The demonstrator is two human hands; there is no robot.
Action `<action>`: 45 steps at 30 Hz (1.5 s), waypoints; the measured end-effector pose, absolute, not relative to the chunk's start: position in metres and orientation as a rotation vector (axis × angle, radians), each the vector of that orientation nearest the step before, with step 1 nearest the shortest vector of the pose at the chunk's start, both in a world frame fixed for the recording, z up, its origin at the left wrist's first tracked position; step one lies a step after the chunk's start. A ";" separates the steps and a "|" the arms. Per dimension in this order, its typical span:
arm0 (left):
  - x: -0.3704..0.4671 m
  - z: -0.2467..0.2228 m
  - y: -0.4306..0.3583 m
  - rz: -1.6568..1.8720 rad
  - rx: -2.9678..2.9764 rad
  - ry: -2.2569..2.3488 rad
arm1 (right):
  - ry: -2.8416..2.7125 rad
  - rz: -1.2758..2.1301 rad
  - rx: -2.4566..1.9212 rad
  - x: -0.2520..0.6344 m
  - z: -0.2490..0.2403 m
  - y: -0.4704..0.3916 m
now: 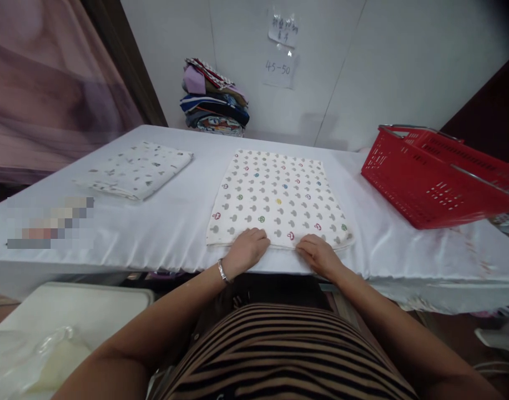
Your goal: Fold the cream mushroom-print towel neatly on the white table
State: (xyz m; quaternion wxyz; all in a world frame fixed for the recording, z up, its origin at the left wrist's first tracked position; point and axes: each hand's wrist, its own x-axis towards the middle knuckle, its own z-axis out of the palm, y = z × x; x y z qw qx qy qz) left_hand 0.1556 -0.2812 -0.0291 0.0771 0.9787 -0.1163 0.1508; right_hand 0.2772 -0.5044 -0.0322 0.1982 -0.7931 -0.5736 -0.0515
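The torso wears a close-lying top with black and tan-brown horizontal stripes [296,350], its narrow bands alternating and curving with the body. A slim, shiny, silver-coloured bracelet [222,270] encircles the left wrist. The left forearm [175,308], right forearm [387,315], left hand [248,250] and right hand [318,255] are bare.

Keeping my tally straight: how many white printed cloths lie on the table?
2. The mushroom-print cloth is in the middle, left hand and right hand at its near edge; the other cloth is toward the left of the table. More underneath could be hidden.
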 end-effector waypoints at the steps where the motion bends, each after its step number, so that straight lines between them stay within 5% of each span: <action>1: 0.155 -0.029 -0.281 0.442 2.935 -0.356 | -1.618 -0.166 -2.226 0.277 -0.033 -0.505; 30: 0.175 -0.023 -0.274 0.696 3.139 -0.427 | -1.489 -0.422 -2.213 0.291 -0.032 -0.502; 45: 0.163 -0.029 -0.274 0.485 3.088 -0.659 | -1.947 -0.371 -2.269 0.288 -0.036 -0.511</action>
